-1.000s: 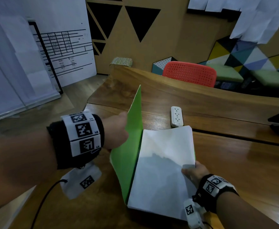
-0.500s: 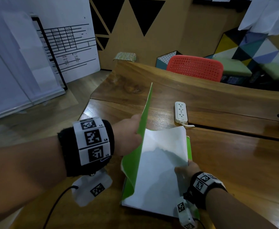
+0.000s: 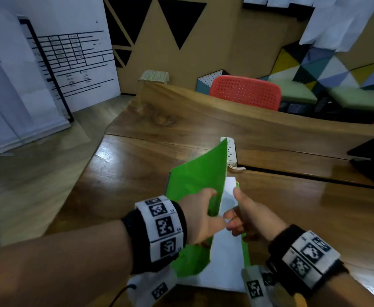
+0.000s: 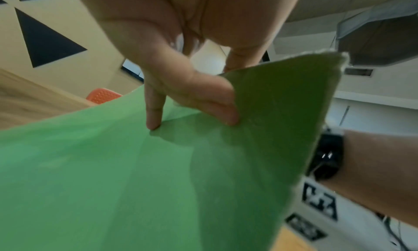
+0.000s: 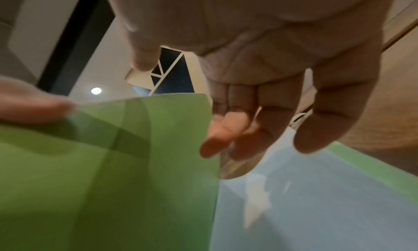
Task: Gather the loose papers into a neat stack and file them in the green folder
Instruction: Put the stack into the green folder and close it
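Left hand [image 3: 200,214] pinched the raised front cover of the green folder [image 3: 196,180] — thumb on the outer face, fingers [image 4: 226,71] behind its free edge, as the left wrist view showed. That cover was a thin, matte, bright green sheet, bowed and tilted over toward the right, with a slightly frayed corner. Beneath it lay the white papers [image 3: 224,260] in a flat stack on the folder's back cover, a narrow green strip showing along their right side. Right hand [image 3: 250,218] hovered just beside the cover's edge with fingers loosely spread and thumb up, holding nothing — its fingertips above the paper.

The folder rested near the front edge of a glossy, dark wooden table [image 3: 137,173]. A white power strip [image 3: 231,151] lay behind the folder, partly hidden by the cover. A whiteboard with a drawn grid [image 3: 70,60] stood at far left; a red perforated chair [image 3: 245,91] sat beyond the table, and a wall of coloured triangles [image 3: 327,67] showed at right.
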{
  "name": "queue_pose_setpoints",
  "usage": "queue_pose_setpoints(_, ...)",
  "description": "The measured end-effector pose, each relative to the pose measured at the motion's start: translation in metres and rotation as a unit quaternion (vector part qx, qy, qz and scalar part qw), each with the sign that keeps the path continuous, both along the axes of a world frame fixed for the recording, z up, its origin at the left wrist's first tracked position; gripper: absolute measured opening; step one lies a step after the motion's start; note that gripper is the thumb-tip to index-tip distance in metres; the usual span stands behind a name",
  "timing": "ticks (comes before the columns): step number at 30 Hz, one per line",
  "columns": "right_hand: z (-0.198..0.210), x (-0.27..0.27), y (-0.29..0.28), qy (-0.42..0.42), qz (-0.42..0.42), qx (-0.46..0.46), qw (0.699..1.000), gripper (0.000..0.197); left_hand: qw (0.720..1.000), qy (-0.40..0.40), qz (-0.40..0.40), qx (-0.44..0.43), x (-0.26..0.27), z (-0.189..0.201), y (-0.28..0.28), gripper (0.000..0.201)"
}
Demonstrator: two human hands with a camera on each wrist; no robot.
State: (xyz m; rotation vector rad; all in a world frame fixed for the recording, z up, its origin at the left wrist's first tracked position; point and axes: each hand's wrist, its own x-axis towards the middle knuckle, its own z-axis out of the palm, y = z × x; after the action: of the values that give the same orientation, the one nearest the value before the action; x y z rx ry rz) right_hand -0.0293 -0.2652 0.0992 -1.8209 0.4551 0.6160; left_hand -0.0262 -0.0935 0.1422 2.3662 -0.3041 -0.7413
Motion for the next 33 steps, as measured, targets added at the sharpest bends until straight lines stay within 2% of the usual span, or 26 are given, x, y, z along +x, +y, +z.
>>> queue_pose_setpoints(2,0.002,-0.01,-0.004,-0.045,0.034,-0.014,0.998,0.039,0.999,0.012,-0.049,0.01,-0.006,-0.013,-0.008,0.078)
queue_pose_setpoints(4,-0.007,-0.016,-0.015,-0.071,0.042,-0.066,0.994,0.011,0.99,0.033,-0.134,0.023,-0.01,-0.026,-0.01,0.078)
queue_pose_setpoints(6,-0.025,-0.023,-0.031,-0.054,0.046,-0.134,0.988,0.022,0.983,0.037,-0.178,0.015,-0.009,-0.039,-0.004,0.073)
queue_pose_setpoints(9,-0.053,-0.033,-0.046,0.019,0.049,-0.196,0.979,0.021,0.994,0.016,-0.108,0.02,-0.001,-0.064,0.015,0.065)
queue_pose_setpoints(11,-0.069,-0.038,-0.048,0.062,0.059,-0.228,0.97,0.018,0.997,0.001,-0.016,0.081,0.01,-0.086,0.031,0.064)
queue_pose_setpoints(14,-0.086,-0.04,-0.047,0.095,0.043,-0.261,0.96,0.008,0.976,0.042,0.107,0.183,0.022,-0.105,0.052,0.064)
queue_pose_setpoints(15,-0.088,-0.04,-0.045,0.105,0.032,-0.264,0.958,0.005,0.969,0.069,0.119,0.208,0.023,-0.11,0.058,0.064)
queue_pose_setpoints(19,-0.1,-0.041,-0.033,0.122,0.0,-0.263,0.957,0.028,0.955,0.127,0.12,0.242,0.011,-0.132,0.061,0.058)
queue_pose_setpoints(22,-0.108,-0.042,-0.028,0.121,-0.027,-0.267,0.956,0.025,0.957,0.121,0.145,0.221,-0.001,-0.142,0.052,0.052)
queue_pose_setpoints(27,-0.105,-0.04,-0.024,0.108,-0.035,-0.267,0.957,0.026,0.959,0.113,0.185,0.181,-0.007,-0.146,0.057,0.055)
queue_pose_setpoints(33,-0.107,0.001,-0.004,0.083,-0.034,-0.276,0.957,0.033,0.952,0.108,0.241,0.156,0.015,-0.144,0.081,0.052)
